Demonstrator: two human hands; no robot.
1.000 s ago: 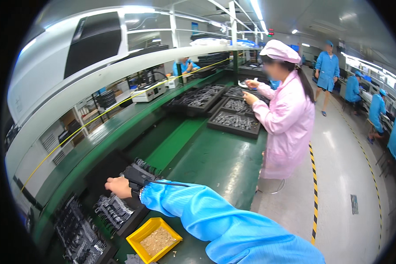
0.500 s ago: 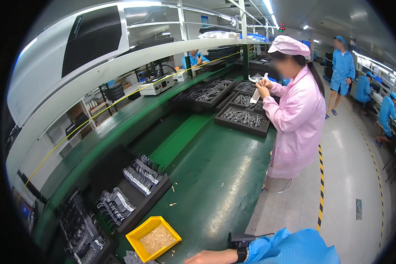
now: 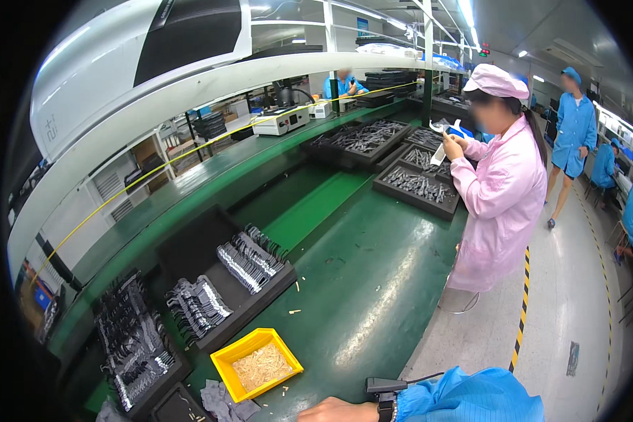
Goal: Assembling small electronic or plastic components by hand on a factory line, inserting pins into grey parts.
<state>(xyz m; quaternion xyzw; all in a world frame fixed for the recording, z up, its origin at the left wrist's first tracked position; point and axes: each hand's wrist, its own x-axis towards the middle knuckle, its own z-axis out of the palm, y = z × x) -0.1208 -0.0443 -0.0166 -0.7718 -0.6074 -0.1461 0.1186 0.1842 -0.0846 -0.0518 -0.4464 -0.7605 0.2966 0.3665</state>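
My right hand (image 3: 337, 410) rests at the lower edge, low over the green tabletop, its fingers mostly cut off by the frame. A dark watch-like band and a black device with a cable sit at the wrist, above a blue sleeve (image 3: 464, 397). Left of this hand stands a yellow bin (image 3: 297, 367) of small pale wooden-looking sticks (image 3: 261, 366). Crumpled grey cloth (image 3: 225, 402) lies beside the bin. Beyond it, a black foam tray (image 3: 278, 283) bears rows of thin dark and silvery strips (image 3: 250, 260). My left hand is out of view.
Another black tray (image 3: 130, 344) of strips lies at the left. Loose sticks dot the green table (image 3: 359, 281). Across it, a person in pink (image 3: 499, 176) handles a white part beside trays of grey pieces (image 3: 418, 184). A white shelf beam (image 3: 190, 88) runs overhead.
The view has shifted, so the bench and trays appear farther right. The pink-clad person's hands have moved slightly around the white part. My right hand stays at the lower edge.
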